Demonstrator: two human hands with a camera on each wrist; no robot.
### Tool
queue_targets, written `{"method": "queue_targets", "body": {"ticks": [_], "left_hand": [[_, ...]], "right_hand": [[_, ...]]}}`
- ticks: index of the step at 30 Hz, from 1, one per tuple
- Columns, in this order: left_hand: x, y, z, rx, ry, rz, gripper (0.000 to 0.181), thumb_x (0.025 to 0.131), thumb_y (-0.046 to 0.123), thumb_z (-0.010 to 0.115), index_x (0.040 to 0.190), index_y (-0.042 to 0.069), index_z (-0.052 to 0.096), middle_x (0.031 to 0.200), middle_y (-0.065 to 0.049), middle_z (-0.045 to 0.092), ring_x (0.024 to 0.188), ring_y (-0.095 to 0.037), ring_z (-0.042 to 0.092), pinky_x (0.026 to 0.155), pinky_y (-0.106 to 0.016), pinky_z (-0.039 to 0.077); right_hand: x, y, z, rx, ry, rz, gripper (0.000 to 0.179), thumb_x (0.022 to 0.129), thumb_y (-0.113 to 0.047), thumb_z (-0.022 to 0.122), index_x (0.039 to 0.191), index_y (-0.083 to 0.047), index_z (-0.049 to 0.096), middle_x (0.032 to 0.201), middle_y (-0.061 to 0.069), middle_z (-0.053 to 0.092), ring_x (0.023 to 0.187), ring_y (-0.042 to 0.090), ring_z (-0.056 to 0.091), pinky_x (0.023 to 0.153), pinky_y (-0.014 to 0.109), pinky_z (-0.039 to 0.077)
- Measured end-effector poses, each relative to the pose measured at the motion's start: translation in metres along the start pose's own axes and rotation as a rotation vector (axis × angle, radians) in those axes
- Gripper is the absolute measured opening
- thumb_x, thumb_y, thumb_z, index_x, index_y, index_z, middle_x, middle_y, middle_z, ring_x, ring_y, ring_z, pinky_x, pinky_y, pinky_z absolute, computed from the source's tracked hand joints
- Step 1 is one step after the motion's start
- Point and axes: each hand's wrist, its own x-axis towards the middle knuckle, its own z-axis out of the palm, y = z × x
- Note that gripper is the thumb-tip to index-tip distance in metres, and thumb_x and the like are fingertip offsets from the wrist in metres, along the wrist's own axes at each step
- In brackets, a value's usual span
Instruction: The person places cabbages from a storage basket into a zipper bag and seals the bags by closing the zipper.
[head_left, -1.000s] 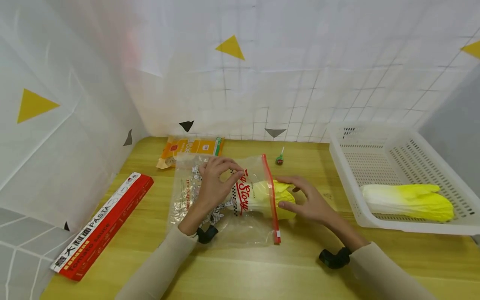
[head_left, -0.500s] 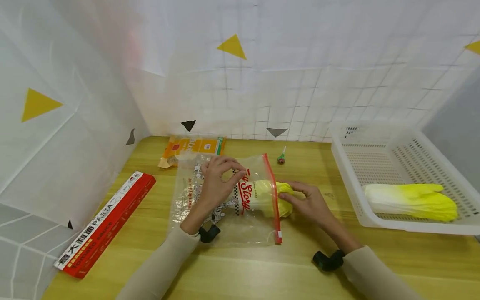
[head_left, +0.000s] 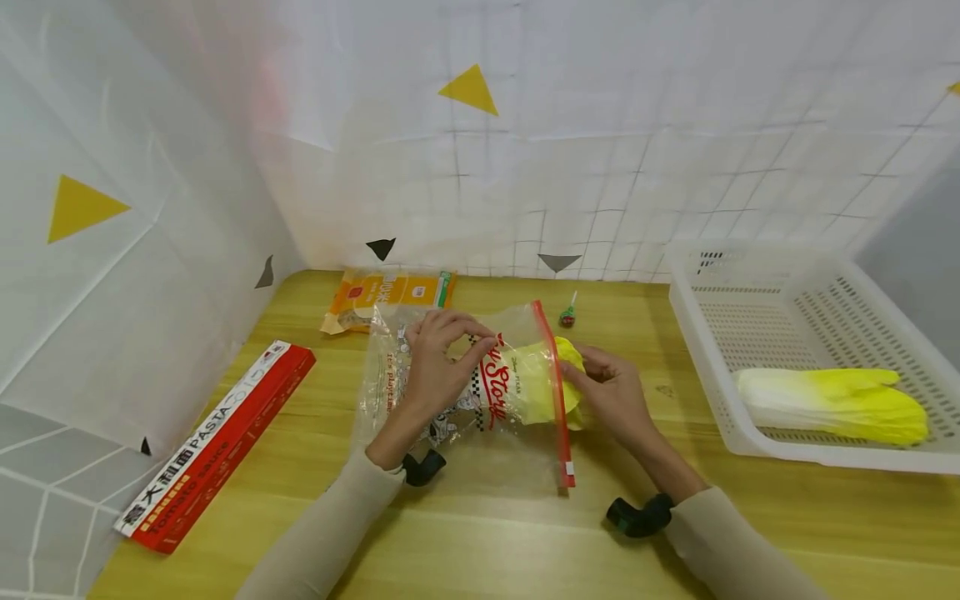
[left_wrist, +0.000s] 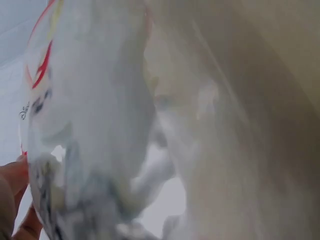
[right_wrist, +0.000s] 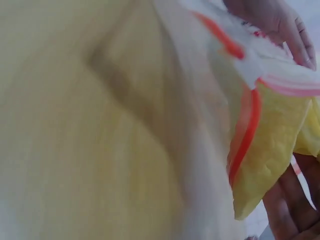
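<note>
With the thumb and forefinger of my left grip (head_left: 438, 364) brought together, I pinch the upper film of a clear Toy Story zip bag (head_left: 495, 396) lying on the wooden bench (head_left: 510, 546). My right grip (head_left: 617, 398) grasps the yellow leafy end of a napa cabbage (head_left: 572, 353), thumb over the leaves. The cabbage lies mostly inside the bag, seen through the film, and its leaves stick out past the red zip strip (head_left: 555, 379) at the mouth. My left wrist view is largely filled by blurred film.

To my right, a second napa cabbage (head_left: 832, 404) lies in a white perforated basket (head_left: 825, 457). A lollipop (head_left: 567, 317) lies beyond the bag's mouth. An orange millet packet (head_left: 390, 293) is just behind the bag's far left corner, and a red-and-white pasta box (head_left: 217, 447) lies slantwise to my left.
</note>
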Motion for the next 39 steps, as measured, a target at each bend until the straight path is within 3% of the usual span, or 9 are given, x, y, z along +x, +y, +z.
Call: {"method": "queue_targets", "body": {"ticks": [5, 10, 15, 19, 30, 39], "left_hand": [[0.0, 0.003, 0.0, 0.005, 0.024, 0.004, 0.009, 0.092, 0.025, 0.077, 0.093, 0.016, 0.078, 0.1, -0.001, 0.073, 0.108, -0.021, 0.055, 0.104, -0.054, 0.018], [0.0, 0.005, 0.001, 0.01, 0.03, 0.022, 0.008, 0.093, 0.024, 0.076, 0.093, 0.016, 0.077, 0.098, 0.0, 0.073, 0.107, -0.021, 0.056, 0.102, -0.055, 0.018], [-0.001, 0.004, 0.002, 0.02, 0.036, 0.025, 0.008, 0.093, 0.023, 0.076, 0.093, 0.016, 0.078, 0.099, -0.001, 0.072, 0.107, -0.022, 0.056, 0.105, -0.057, 0.017], [0.0, 0.002, 0.001, 0.026, 0.047, 0.014, 0.008, 0.093, 0.023, 0.076, 0.093, 0.016, 0.078, 0.099, -0.001, 0.073, 0.107, -0.022, 0.055, 0.105, -0.057, 0.017], [0.003, -0.001, -0.006, 0.013, 0.083, -0.006, 0.01, 0.093, 0.025, 0.075, 0.095, 0.016, 0.078, 0.1, -0.002, 0.073, 0.11, -0.023, 0.056, 0.104, -0.057, 0.017], [0.006, 0.002, -0.013, -0.005, 0.122, -0.011, 0.01, 0.093, 0.025, 0.075, 0.097, 0.016, 0.078, 0.107, -0.002, 0.071, 0.117, -0.022, 0.056, 0.11, -0.063, 0.012]], "right_hand": [[0.0, -0.006, 0.01, 0.097, -0.028, 0.056, 0.039, 0.098, -0.01, 0.068, 0.133, 0.006, 0.063, 0.08, -0.014, 0.077, 0.066, 0.004, 0.069, 0.059, 0.023, 0.057], [-0.001, -0.004, 0.02, 0.1, -0.034, 0.099, 0.035, 0.095, -0.013, 0.073, 0.126, 0.002, 0.069, 0.075, -0.011, 0.077, 0.059, 0.004, 0.062, 0.053, 0.022, 0.051], [-0.004, 0.001, 0.026, 0.103, -0.121, 0.104, 0.032, 0.095, -0.012, 0.073, 0.124, 0.0, 0.07, 0.081, -0.009, 0.078, 0.066, 0.007, 0.068, 0.057, 0.023, 0.053], [-0.007, 0.004, 0.028, 0.081, -0.208, 0.052, 0.031, 0.095, -0.01, 0.072, 0.124, 0.0, 0.07, 0.084, -0.009, 0.078, 0.073, 0.009, 0.07, 0.063, 0.025, 0.056], [-0.013, 0.004, 0.024, 0.043, -0.322, -0.027, 0.026, 0.096, -0.006, 0.069, 0.121, 0.0, 0.073, 0.107, -0.002, 0.079, 0.09, 0.008, 0.07, 0.08, 0.025, 0.057], [-0.005, -0.005, 0.021, -0.101, -0.321, -0.231, 0.02, 0.091, 0.001, 0.072, 0.108, -0.006, 0.079, 0.115, 0.011, 0.076, 0.115, 0.006, 0.067, 0.102, 0.023, 0.049]]}}
